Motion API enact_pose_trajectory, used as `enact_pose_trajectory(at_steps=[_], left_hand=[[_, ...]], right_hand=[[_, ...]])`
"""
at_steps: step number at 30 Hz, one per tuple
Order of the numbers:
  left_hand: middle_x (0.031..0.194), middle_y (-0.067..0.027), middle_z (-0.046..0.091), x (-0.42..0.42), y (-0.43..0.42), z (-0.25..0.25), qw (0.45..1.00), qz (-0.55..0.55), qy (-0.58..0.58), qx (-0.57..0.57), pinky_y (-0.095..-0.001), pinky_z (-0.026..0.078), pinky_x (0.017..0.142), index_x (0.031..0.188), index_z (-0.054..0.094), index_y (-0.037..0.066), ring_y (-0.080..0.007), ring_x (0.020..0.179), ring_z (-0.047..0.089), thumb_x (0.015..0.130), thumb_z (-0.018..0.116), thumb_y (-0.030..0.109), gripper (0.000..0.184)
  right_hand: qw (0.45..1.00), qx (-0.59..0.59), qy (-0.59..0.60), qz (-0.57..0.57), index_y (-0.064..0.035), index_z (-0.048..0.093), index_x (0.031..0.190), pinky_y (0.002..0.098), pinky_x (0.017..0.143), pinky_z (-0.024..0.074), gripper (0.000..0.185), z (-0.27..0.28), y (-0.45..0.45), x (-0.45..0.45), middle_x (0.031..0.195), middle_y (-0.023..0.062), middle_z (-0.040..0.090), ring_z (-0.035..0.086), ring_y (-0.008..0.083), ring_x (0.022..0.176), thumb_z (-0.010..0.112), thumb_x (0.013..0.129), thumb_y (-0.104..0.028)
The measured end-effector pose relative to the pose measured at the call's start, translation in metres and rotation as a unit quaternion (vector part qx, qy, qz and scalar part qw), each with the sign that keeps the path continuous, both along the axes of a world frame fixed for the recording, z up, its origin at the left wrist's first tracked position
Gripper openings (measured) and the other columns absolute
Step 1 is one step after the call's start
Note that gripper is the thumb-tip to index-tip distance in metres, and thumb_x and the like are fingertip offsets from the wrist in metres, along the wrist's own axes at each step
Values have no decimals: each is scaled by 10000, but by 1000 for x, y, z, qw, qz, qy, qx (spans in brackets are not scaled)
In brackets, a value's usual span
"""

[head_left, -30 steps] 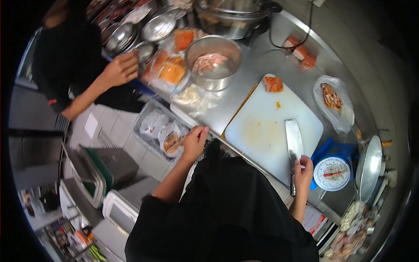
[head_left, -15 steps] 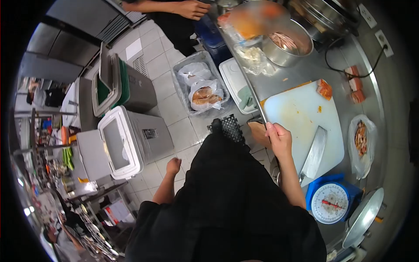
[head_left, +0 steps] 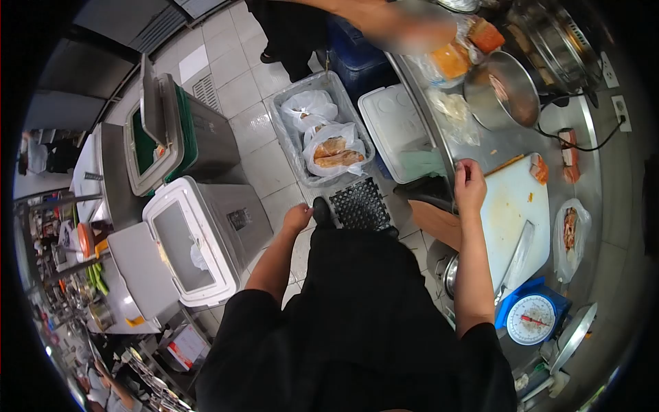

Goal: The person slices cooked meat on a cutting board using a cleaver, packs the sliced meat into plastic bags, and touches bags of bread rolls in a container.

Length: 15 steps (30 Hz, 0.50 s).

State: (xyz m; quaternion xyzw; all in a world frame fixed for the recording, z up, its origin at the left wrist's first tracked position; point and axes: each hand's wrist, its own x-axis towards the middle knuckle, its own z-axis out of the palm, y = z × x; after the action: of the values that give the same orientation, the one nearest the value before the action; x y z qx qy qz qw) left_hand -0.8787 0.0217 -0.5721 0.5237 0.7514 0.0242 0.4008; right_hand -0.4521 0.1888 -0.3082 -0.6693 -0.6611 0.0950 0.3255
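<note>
My left hand hangs over the tiled floor beside my shoe, fingers curled in and nothing seen in them. At the front edge of the steel counter, my right hand is raised with bent fingers and a small gap by the thumb; it holds nothing I can see. Closest to it is the white cutting board, on which lie a knife and a piece of orange-red meat. Below the counter edge, a grey bin holds bagged browned meat, with a white lid next to it.
Another person's arm reaches over the counter's far end, near a steel pot. A blue dial scale and a bag of meat pieces sit along the counter. Two lidded bins stand at left. A black mat lies ahead.
My right hand has come off the counter edge and moved forward. My left hand has swung forward too. The view has shifted, and the other person's arm now stretches over the counter.
</note>
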Motion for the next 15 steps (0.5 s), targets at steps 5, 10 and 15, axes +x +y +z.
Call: enact_pose_trajectory(at_steps=[5,10,15], left_hand=[[1092,-206,712,-3,117,-46,995,-98,11,3,-508,530,886,1051,692,38,-387,1034,673,926,622,430,417],[1150,-186,702,37,193,-117,988,-146,55,5,-503,522,919,1190,659,70,-381,1081,662,904,670,426,456],[1408,-172,570,72,231,-209,976,-181,100,72,-545,415,1085,1421,492,71,-369,1310,531,881,701,431,682]], right_hand=[[999,-29,37,-21,-21,682,932,295,653,488,136,-13,8,-3,737,68,636,585,150,672,681,954,-155],[981,-115,139,-76,-12,679,939,244,655,450,103,-16,1,10,738,-3,607,540,89,696,657,957,-111],[981,-106,141,-79,6,646,939,239,635,397,210,-19,-10,19,759,25,587,497,81,674,615,1000,-192]])
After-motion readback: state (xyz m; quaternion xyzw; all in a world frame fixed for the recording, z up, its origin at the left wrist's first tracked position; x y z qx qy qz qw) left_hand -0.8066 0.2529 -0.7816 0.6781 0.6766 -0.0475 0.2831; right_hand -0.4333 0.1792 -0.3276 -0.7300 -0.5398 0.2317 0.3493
